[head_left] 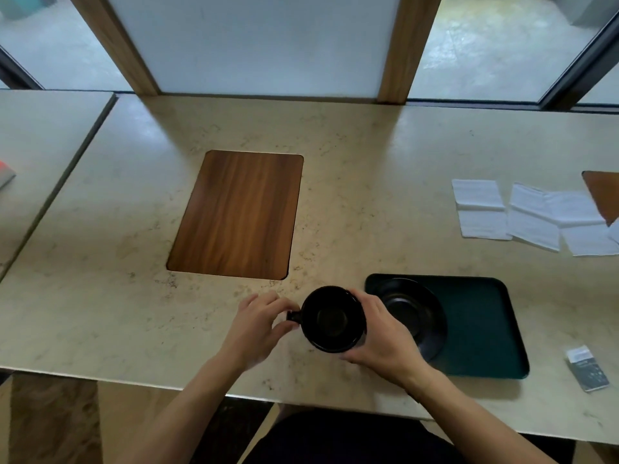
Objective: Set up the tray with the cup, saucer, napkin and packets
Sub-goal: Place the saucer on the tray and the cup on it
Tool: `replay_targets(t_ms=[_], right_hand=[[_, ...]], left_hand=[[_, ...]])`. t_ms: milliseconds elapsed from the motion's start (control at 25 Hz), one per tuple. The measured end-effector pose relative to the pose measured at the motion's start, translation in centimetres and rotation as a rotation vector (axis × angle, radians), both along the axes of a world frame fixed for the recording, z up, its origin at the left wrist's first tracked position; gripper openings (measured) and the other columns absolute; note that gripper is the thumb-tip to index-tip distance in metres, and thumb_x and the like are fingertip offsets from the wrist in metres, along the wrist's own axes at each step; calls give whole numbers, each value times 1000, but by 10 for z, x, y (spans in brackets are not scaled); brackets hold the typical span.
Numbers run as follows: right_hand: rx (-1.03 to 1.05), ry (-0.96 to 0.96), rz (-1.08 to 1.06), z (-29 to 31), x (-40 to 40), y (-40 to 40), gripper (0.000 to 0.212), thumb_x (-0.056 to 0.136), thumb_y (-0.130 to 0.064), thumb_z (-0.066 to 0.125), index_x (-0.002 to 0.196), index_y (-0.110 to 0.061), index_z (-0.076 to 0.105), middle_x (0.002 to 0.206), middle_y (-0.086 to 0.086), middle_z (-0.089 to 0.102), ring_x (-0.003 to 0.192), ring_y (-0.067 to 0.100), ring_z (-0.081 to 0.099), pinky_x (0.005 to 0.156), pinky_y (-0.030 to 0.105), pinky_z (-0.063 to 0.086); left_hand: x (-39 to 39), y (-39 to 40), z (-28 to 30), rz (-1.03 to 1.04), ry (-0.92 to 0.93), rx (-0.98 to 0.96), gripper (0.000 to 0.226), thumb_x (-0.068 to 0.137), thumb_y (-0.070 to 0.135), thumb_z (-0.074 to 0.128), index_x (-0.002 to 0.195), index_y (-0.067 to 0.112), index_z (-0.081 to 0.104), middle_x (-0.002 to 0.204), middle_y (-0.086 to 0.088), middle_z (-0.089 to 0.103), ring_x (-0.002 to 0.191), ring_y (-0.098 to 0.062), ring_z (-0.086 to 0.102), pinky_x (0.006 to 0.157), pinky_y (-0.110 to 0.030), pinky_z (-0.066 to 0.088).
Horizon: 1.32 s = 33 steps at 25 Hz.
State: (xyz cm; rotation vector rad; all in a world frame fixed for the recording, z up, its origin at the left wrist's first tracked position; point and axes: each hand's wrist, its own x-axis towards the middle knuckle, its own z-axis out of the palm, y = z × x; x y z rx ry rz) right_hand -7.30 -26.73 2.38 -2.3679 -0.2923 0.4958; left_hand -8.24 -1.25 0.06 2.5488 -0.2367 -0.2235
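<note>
A black cup [332, 318] sits upright near the table's front edge, just left of the dark green tray [479, 323]. My left hand [259, 324] pinches the cup's handle, which points left. My right hand [382, 336] wraps the cup's right side. A black saucer [415, 313] lies on the tray's left half, partly hidden by my right hand. Several white napkins [532, 216] lie spread out on the table at the far right. A small grey and white packet [588, 369] rests right of the tray, by the table's front edge.
A wooden inset panel [237, 214] sits flush in the beige stone table [368, 182] beyond the cup. A second wooden panel [604, 194] shows at the right edge. A seam [83, 152] separates a neighbouring table on the left. Windows and wooden posts stand behind.
</note>
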Motion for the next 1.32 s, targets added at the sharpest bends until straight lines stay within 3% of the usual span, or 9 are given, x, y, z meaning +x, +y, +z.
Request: replay_targets(t_ms=[320, 560, 1320], right_hand=[[11, -42, -95, 17, 7, -78, 101, 57, -54, 82, 140, -44, 23, 141, -21, 41, 127, 1, 42, 102, 29, 44], [-24, 1, -129, 14, 8, -120, 104, 53, -48, 83, 137, -48, 23, 134, -23, 46, 121, 0, 47, 99, 31, 47], [-8, 54, -67, -8, 16, -134, 108, 55, -50, 82, 143, -44, 19, 139, -20, 43, 122, 4, 48, 97, 33, 49]], left_hand=[[36, -78, 8, -144, -84, -24, 18, 89, 42, 63, 106, 36, 63, 96, 17, 59, 92, -6, 50, 92, -29, 31], [44, -122, 1, -208, -80, 24, 20, 88, 40, 63, 106, 32, 65, 95, 15, 60, 94, -9, 56, 99, -35, 32], [37, -130, -11, -138, -36, 56, 20, 90, 38, 62, 110, 33, 63, 97, 15, 60, 96, -7, 57, 109, -37, 24]])
